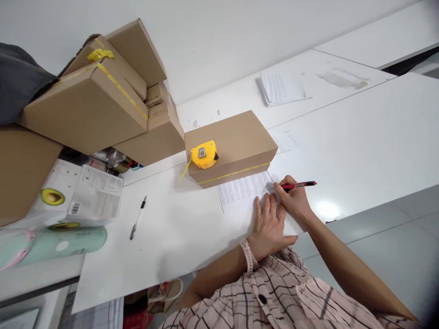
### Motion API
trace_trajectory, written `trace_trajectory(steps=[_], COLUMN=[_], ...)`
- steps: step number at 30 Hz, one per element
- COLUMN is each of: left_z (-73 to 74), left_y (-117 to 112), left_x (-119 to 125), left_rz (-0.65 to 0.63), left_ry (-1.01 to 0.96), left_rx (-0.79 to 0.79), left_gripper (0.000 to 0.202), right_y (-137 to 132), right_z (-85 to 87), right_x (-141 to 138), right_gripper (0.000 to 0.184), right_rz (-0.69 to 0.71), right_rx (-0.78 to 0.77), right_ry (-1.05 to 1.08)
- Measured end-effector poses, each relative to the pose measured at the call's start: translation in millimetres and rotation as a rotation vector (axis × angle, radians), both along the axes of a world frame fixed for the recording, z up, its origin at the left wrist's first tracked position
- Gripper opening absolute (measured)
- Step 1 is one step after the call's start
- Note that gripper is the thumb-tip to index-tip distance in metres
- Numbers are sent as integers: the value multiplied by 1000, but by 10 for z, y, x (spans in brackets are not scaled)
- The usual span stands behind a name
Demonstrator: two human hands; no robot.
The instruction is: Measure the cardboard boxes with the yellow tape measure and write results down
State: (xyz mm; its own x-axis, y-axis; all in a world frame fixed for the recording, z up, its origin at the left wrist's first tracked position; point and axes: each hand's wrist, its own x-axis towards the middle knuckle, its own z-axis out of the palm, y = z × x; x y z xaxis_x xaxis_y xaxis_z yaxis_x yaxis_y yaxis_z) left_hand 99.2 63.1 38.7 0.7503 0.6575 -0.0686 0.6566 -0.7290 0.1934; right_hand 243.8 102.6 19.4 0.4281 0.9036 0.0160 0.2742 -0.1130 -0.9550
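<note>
My right hand point(295, 198) is closed around a red and black pen point(299, 185), held low over the right side of a printed sheet point(240, 194). Flat on the lower part of that sheet lies my left hand point(269, 224), its fingers stretched out and a pink band at the wrist. Just beyond both hands, a closed cardboard box point(236, 137) covers part of the paper, with a yellow strip along its near side. A yellow tape measure point(204, 155) rests on the box's left end, a bit of its tape sticking out.
Stacked cardboard boxes point(92, 105) fill the back left. Below them are a white carton with avocado pictures point(99, 194) and a mint green bottle point(68, 246). Another pen point(138, 217) lies on the white table point(178, 219). Toward the wall sits a stack of papers point(281, 87).
</note>
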Motion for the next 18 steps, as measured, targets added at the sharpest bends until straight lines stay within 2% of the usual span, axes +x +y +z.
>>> trace_trajectory(steps=[18], left_z=[-21], left_y=[-1], left_x=[5], left_rz=[-1], left_ry=[2], left_rx=[18], left_gripper=[101], right_y=[-2], right_z=[1], right_x=[0], right_gripper=[26], right_rz=[1], right_rx=[-10], right_ry=[3])
